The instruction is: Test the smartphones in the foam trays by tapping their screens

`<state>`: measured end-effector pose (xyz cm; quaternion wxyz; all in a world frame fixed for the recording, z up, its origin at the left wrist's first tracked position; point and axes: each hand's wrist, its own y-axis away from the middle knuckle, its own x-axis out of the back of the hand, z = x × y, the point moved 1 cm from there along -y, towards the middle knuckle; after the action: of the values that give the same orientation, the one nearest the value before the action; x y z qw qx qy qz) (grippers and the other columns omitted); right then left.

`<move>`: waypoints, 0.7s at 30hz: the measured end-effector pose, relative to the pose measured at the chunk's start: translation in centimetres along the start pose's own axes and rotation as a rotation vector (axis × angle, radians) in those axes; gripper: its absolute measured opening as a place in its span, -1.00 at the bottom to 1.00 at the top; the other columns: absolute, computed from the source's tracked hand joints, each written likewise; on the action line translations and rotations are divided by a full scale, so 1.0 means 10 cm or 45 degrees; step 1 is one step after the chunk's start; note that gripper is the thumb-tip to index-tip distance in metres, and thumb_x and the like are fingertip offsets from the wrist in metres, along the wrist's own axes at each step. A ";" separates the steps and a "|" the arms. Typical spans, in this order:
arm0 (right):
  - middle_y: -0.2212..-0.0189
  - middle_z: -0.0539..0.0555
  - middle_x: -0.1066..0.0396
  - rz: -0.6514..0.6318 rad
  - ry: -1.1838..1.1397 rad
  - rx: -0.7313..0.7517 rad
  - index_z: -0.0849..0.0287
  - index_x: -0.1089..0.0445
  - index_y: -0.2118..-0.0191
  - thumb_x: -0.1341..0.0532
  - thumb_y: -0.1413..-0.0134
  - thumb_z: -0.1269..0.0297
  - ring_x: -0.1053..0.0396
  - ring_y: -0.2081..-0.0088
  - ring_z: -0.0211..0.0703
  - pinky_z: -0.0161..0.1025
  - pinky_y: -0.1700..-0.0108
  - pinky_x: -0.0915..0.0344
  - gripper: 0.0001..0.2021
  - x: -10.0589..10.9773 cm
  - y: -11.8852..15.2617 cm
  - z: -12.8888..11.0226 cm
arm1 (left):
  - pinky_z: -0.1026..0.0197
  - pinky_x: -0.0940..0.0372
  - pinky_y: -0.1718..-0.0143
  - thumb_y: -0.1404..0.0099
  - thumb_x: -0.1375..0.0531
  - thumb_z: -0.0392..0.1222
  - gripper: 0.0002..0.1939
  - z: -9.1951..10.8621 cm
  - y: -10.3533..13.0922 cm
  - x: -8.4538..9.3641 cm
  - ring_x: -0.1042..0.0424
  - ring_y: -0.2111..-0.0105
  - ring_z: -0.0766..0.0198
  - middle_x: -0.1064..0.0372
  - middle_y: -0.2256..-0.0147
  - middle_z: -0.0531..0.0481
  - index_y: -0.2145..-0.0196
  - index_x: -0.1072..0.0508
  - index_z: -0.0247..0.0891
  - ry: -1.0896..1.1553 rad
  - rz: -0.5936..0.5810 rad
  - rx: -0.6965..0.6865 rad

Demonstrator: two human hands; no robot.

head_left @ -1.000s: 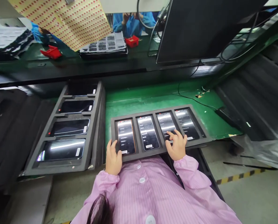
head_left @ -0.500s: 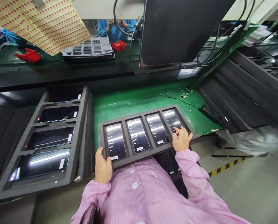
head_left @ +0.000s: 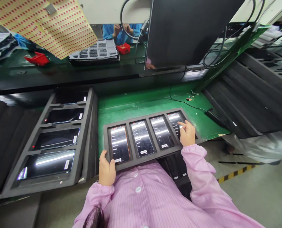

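Note:
A dark foam tray [head_left: 129,163] lies at the bench's front edge, with several phones in its slots, their screens showing lists of text. My left hand [head_left: 107,169] grips the tray's left front corner, thumb on the near side and fingers at the left edge. Over the rightmost phone [head_left: 174,119] is my right hand [head_left: 187,132], its index finger stretched out at the screen and the other fingers partly curled. An orange-edged phone [head_left: 120,144] fills the leftmost slot. Beside it sits a second phone [head_left: 142,138], then a third [head_left: 162,132].
Another foam tray [head_left: 78,167] of dark-screened phones rests on a stack at the left. A monitor [head_left: 181,34] hangs above the green bench [head_left: 136,106]. Dark foam trays [head_left: 247,98] lean at the right. Across the bench, a person in blue [head_left: 122,33] works near a red bin [head_left: 123,48].
My right hand has shifted up the rightmost phone, with its index finger now extended over the screen. The camera view has moved slightly. My left hand stays at the tray's corner.

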<state>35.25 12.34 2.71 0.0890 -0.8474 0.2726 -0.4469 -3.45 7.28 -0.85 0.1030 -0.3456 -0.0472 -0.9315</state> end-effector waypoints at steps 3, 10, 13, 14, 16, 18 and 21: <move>0.19 0.14 -0.43 -0.076 0.024 -0.015 0.08 0.03 0.47 0.05 0.09 0.34 -0.13 -0.09 0.04 0.21 -0.04 0.06 -0.94 -0.03 -0.09 0.03 | -0.11 -0.02 -0.15 -0.16 0.01 -0.22 -0.49 -0.02 0.00 -0.01 -0.11 -0.13 0.04 -0.05 -0.10 -0.26 -0.09 -0.05 -0.31 0.024 0.009 -0.013; 0.15 0.15 -0.41 -0.234 0.035 -0.061 0.10 0.01 0.50 0.04 0.09 0.32 -0.06 -0.12 0.10 0.37 -0.06 0.19 -0.94 -0.11 -0.16 0.00 | -0.10 -0.02 -0.15 -0.17 0.01 -0.21 -0.50 -0.04 -0.01 -0.01 -0.11 -0.12 0.05 -0.07 -0.09 -0.24 -0.08 -0.07 -0.29 0.052 0.028 -0.014; 0.14 0.15 -0.41 -0.288 0.050 -0.059 0.10 0.01 0.50 0.03 0.09 0.34 -0.04 -0.14 0.14 0.44 -0.04 0.24 -0.92 -0.13 -0.15 -0.05 | -0.09 -0.03 -0.16 -0.17 0.00 -0.21 -0.50 -0.05 0.00 -0.02 -0.11 -0.13 0.06 -0.07 -0.09 -0.22 -0.08 -0.07 -0.27 0.059 0.036 -0.030; 0.14 0.15 -0.40 -0.286 0.054 -0.038 0.10 0.01 0.50 0.03 0.08 0.34 -0.03 -0.14 0.14 0.44 -0.04 0.25 -0.92 -0.14 -0.13 -0.08 | -0.08 -0.03 -0.16 -0.17 0.00 -0.22 -0.50 -0.05 0.00 -0.02 -0.10 -0.13 0.07 -0.07 -0.09 -0.22 -0.09 -0.07 -0.27 0.056 0.033 -0.039; 0.12 0.15 -0.40 -0.285 0.046 0.037 0.10 0.02 0.48 0.04 0.07 0.36 -0.03 -0.15 0.12 0.43 -0.06 0.25 -0.93 -0.17 -0.09 -0.19 | -0.08 -0.03 -0.16 -0.18 0.01 -0.22 -0.50 -0.06 0.00 -0.02 -0.10 -0.14 0.08 -0.07 -0.09 -0.22 -0.09 -0.06 -0.28 0.048 0.023 -0.057; 0.10 0.13 -0.39 -0.333 0.019 0.122 0.09 0.01 0.46 0.04 0.06 0.36 -0.03 -0.16 0.09 0.40 -0.07 0.23 -0.94 -0.22 -0.05 -0.33 | -0.08 -0.03 -0.16 -0.18 0.01 -0.22 -0.50 -0.06 0.00 -0.02 -0.09 -0.14 0.08 -0.07 -0.10 -0.24 -0.09 -0.05 -0.29 0.035 0.018 -0.066; 0.10 0.12 -0.40 -0.461 -0.016 0.210 0.09 0.00 0.46 0.04 0.05 0.38 -0.04 -0.16 0.08 0.39 -0.08 0.20 -0.93 -0.30 0.00 -0.52 | -0.10 -0.03 -0.15 -0.19 0.02 -0.22 -0.50 -0.07 0.01 -0.02 -0.09 -0.14 0.06 -0.07 -0.10 -0.27 -0.10 -0.04 -0.32 0.018 0.019 -0.058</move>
<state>29.75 14.41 3.63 0.0780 -0.8751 0.0775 -0.4713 -3.77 7.09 -1.51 0.1024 -0.3417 -0.0224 -0.9339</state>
